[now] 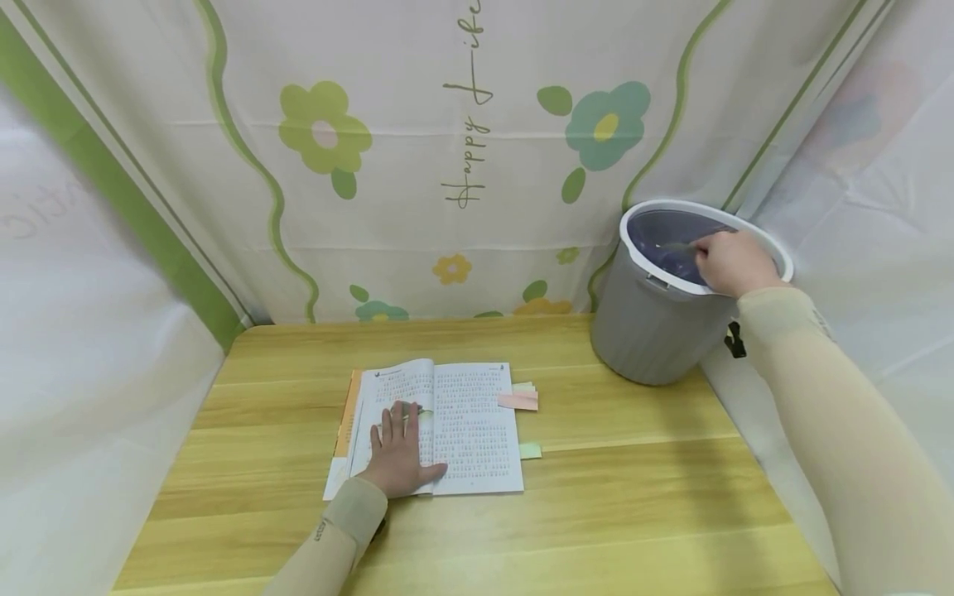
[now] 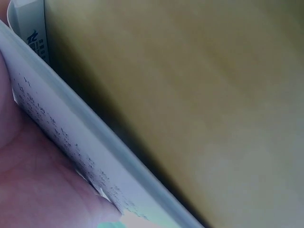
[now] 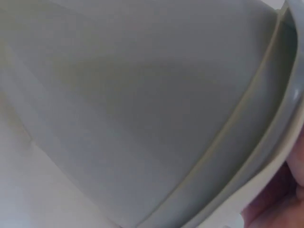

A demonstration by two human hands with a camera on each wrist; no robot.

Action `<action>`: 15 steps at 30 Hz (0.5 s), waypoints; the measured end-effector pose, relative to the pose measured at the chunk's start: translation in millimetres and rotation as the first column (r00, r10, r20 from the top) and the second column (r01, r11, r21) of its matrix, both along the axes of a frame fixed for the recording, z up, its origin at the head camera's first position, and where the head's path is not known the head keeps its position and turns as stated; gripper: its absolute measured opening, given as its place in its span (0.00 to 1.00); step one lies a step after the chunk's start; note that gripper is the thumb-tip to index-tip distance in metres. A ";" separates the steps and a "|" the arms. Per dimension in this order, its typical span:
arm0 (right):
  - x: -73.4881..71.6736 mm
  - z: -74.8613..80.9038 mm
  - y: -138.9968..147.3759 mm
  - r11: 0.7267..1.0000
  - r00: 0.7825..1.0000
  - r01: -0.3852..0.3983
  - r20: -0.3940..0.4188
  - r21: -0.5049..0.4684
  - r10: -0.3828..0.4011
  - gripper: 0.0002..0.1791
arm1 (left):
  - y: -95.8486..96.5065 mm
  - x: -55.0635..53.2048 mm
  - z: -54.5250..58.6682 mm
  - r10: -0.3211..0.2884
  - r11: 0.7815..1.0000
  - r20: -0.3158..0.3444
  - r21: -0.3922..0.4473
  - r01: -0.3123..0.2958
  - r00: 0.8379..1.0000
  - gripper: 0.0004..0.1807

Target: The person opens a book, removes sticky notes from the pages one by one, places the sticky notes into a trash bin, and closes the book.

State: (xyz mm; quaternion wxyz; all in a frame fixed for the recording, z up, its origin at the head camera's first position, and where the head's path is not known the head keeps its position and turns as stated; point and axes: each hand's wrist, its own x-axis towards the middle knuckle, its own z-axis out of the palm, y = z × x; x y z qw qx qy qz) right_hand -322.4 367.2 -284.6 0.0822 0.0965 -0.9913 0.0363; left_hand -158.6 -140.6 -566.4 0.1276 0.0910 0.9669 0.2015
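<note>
My left hand (image 1: 398, 459) rests flat with spread fingers on the left page of an open book (image 1: 477, 447). Pink (image 1: 522, 401) and green (image 1: 531, 450) sticky tabs stick out from the book's right edge. In the left wrist view, the palm (image 2: 42, 175) lies against the printed page. At the back right, my right hand (image 1: 734, 261) reaches over the rim of a grey trash bin (image 1: 648, 331), fingers curled. A small, thin greyish strip (image 1: 674, 247) shows at its fingertips, too blurred to name exactly. The right wrist view mostly shows the bin's outer wall (image 3: 142, 104).
The bin stands on the wooden table (image 1: 596, 513) at its back right corner, with a white rim and a dark liner (image 1: 663, 228) inside. A flower-patterned curtain (image 1: 447, 165) hangs behind the table. A black clip (image 1: 734, 340) is beside the bin.
</note>
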 end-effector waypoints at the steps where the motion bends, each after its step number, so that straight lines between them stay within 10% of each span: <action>1: -0.8 -0.5 0.7 1.000 1.000 0.007 0.018 0.004 -0.007 0.21 | -0.2 0.0 -0.3 -0.001 1.000 -0.006 0.003 0.001 1.000 0.67; 15: -2.3 -3.0 2.4 0.998 0.997 0.050 0.066 -0.027 -0.048 0.22 | -0.2 0.4 0.6 0.005 1.000 -0.014 0.015 -0.005 1.000 0.66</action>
